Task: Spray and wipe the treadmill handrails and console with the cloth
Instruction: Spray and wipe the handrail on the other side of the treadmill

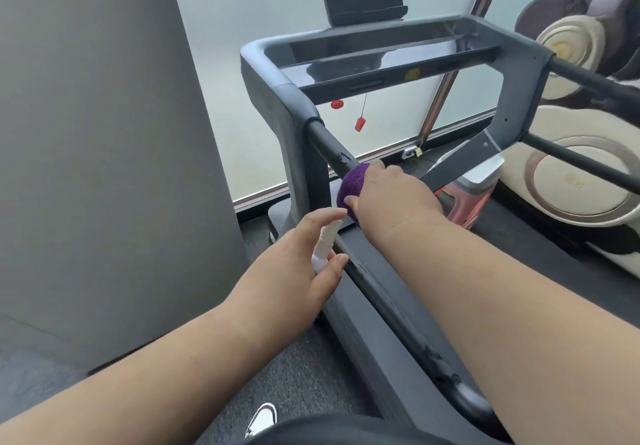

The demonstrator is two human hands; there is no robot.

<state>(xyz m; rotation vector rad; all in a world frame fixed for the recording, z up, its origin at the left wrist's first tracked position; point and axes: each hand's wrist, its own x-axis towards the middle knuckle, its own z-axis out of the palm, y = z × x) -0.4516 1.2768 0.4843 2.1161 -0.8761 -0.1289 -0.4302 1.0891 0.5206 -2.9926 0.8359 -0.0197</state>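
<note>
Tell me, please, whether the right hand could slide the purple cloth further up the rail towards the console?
Probably yes: the right hand grips the purple cloth round the handrail, and the stretch above it shows nothing in the way.

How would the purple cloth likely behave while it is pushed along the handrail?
The purple cloth looks soft and floppy, bunched around the handrail under the right hand. It likely weighs little and drags rather than slips, given its fuzzy weave.

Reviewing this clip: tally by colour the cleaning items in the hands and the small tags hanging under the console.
Purple: 1, the cloth the right hand grips on the handrail
White: 1, the spray bottle the left hand holds
Red: 2, the round tag and the clip under the console
Total: 4
</note>
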